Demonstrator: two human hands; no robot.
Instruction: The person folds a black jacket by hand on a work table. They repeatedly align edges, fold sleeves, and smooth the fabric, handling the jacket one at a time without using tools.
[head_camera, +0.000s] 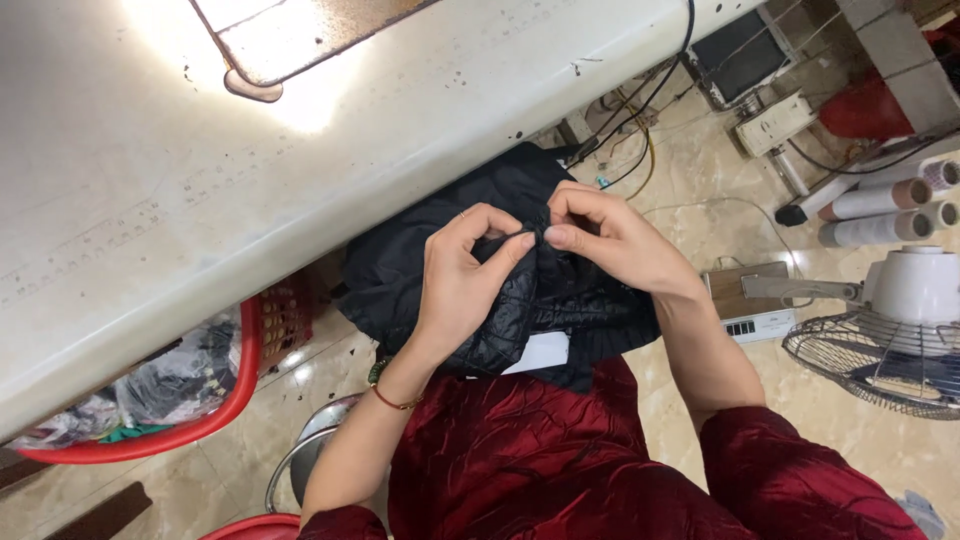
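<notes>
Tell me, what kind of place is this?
Probably a sewing workshop: a long white worktable, rolls of material on the floor, and both hands working on black cloth.

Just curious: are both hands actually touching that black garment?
Touching. The head view shows the left hand and right hand pinching the black garment between fingertips.

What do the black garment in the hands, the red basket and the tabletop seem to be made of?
Black garment: looks like thin synthetic fabric, slightly shiny, with quilted stitch lines.
Red basket: likely moulded plastic, glossy rim and lattice wall.
Tabletop: smooth off-white surface, perhaps laminate, glaring under the light, with dark chips.
</notes>
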